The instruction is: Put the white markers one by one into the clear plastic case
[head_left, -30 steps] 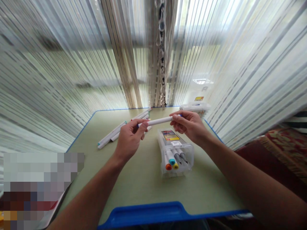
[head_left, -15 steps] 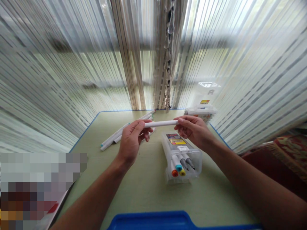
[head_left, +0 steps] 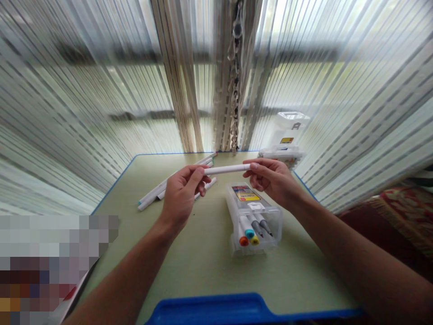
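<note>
A white marker (head_left: 226, 169) is held level in the air above the table, one end in each hand. My left hand (head_left: 184, 189) pinches its left end, and the fingertips of my right hand (head_left: 270, 178) close on its right end, covering both tips. Just below my right hand lies a clear plastic marker case (head_left: 255, 221) with a yellow label. Its near end shows orange, teal and yellow marker ends and two uncapped grey tips. Behind my left hand, several white markers (head_left: 149, 198) lie loose on the table, partly hidden by that hand.
The light green table (head_left: 203, 271) has a blue edge and a raised blue tray lip (head_left: 209, 309) at the front. An open clear case (head_left: 291, 131) stands at the back right. String curtains (head_left: 135, 90) hang behind, and a patterned red cloth (head_left: 402, 216) is at the right.
Both hands still hold the marker between them and have barely moved. The whole view has shifted slightly, so the table and cases appear a little higher and further left.
</note>
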{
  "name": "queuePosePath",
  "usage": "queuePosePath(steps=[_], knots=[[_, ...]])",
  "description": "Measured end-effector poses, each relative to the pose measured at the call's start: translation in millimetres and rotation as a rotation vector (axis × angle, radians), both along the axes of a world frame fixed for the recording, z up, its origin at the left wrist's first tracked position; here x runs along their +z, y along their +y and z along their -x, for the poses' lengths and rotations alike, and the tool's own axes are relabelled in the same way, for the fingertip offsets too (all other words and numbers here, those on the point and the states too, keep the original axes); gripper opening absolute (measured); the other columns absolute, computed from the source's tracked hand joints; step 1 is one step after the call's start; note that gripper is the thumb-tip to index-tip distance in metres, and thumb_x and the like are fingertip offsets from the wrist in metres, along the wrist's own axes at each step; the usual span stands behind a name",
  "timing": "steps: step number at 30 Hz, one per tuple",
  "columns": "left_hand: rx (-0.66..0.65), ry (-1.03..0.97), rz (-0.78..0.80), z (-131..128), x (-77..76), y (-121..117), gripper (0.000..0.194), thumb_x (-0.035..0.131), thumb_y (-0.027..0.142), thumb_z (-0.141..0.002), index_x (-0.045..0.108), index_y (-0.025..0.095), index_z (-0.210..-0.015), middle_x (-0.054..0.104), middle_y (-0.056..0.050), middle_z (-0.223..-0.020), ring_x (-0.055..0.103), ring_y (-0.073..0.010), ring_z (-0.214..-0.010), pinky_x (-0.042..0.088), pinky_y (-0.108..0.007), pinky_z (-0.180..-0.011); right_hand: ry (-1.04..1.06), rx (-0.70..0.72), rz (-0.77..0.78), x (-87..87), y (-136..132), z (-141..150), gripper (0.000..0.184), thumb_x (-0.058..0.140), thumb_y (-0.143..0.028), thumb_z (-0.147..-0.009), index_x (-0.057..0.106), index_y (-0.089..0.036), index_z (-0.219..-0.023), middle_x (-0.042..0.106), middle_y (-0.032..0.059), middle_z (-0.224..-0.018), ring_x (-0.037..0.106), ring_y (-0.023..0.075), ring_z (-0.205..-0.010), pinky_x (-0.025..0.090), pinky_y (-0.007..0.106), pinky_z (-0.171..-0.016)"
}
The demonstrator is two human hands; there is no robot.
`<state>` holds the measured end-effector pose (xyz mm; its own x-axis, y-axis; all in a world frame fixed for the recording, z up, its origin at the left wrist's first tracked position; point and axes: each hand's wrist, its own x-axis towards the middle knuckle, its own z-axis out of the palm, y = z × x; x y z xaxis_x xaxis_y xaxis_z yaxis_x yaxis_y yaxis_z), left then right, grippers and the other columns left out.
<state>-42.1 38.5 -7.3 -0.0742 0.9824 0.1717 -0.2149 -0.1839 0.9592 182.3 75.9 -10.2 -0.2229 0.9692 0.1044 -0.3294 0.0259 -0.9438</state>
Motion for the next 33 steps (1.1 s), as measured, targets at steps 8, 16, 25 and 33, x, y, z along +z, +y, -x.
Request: queuePosePath(steps=[8, 16, 25, 33], knots=[[0.202, -0.297, -0.022, 13, 16.5, 10, 0.012, 0.072, 0.022, -0.076, 0.073, 0.011, -0.081, 0.063, -0.001, -0.06, 0.048, -0.0074, -0.046, 0.038, -0.019, -0.042, 0.024, 0.01, -0.037, 4.8, -1, -4, 0.031, 0.081, -0.034, -0.077, 0.076, -0.017, -0.102, 0.077, 0.0063, -0.08, 0.056, 0.0081, -0.046, 0.038, 0.022, -0.04], [0.035, -0.098, -0.037, 1, 5.7, 0, 0.017, 0.072, 0.027, -0.082, 0.074, 0.012, -0.09, 0.067, -0.003, -0.067, 0.052, -0.0082, -0.05, 0.043, -0.021, -0.048, 0.026, 0.039, -0.053, 4.7, -2, -1, 0.042, 0.082, -0.041, -0.076, 0.071, -0.016, -0.108, 0.076, 0.0057, -0.077, 0.057, 0.0082, -0.045, 0.037, 0.021, -0.039], [-0.017, 0.007, -0.051, -3, 0.6, -5, 0.021, 0.071, 0.031, -0.085, 0.072, 0.013, -0.097, 0.069, -0.003, -0.073, 0.052, -0.0084, -0.052, 0.043, -0.022, -0.051, -0.083, 0.037, -0.051, 0.8, -3, 0, 0.03, 0.083, -0.043, -0.075, 0.074, -0.016, -0.081, 0.068, 0.0011, -0.057, 0.054, 0.0079, -0.042, 0.037, 0.02, -0.037], [-0.057, 0.006, 0.021, -4, -1.0, -4, 0.024, 0.069, 0.033, -0.085, 0.072, 0.013, -0.098, 0.064, 0.0, -0.068, 0.051, -0.0087, -0.051, 0.044, -0.022, -0.049, -0.078, -0.009, -0.126, -2.1, -2, 0, 0.024, 0.084, -0.033, -0.075, 0.077, -0.017, -0.091, 0.071, 0.0028, -0.07, 0.057, 0.0085, -0.05, 0.04, 0.019, -0.04]])
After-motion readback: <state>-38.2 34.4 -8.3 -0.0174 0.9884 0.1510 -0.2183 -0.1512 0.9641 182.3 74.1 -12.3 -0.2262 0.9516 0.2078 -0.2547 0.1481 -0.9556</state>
